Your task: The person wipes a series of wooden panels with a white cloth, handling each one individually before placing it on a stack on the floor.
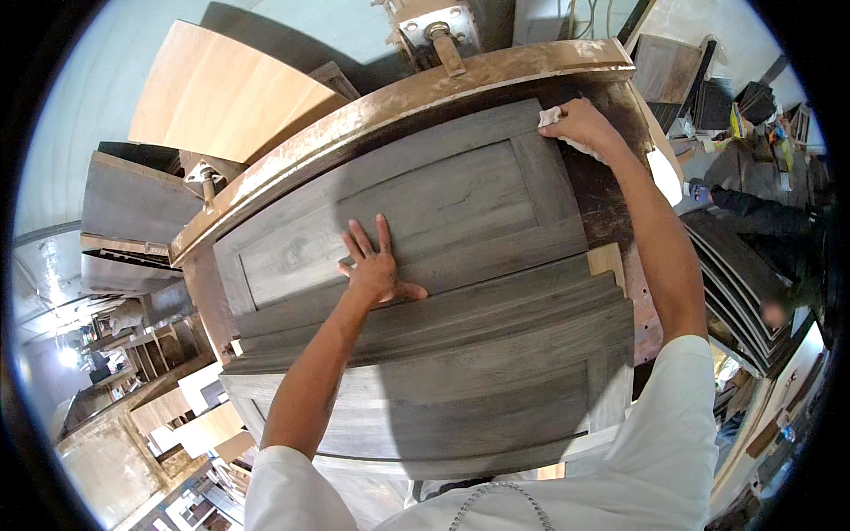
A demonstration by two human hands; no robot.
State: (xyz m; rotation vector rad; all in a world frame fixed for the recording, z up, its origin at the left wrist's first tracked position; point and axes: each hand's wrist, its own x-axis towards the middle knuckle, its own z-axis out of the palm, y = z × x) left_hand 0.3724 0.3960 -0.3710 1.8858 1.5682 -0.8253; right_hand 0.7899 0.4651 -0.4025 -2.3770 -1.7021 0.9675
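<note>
A grey stained wooden cabinet door (460, 199) with a recessed panel lies on top of a stack of similar grey doors (460, 398). My left hand (376, 265) presses flat on the top door's lower panel edge, fingers spread. My right hand (580, 124) is at the door's far right corner, shut on a small white cloth (551, 115) pressed against the wood.
The stack rests on a worn brown workbench (398, 102) with metal clamps at the far edge. A light plywood sheet (221, 88) leans beyond it. More grey panels (735, 283) are stacked at right, where another person (779, 257) is. Shelves and boards stand at left.
</note>
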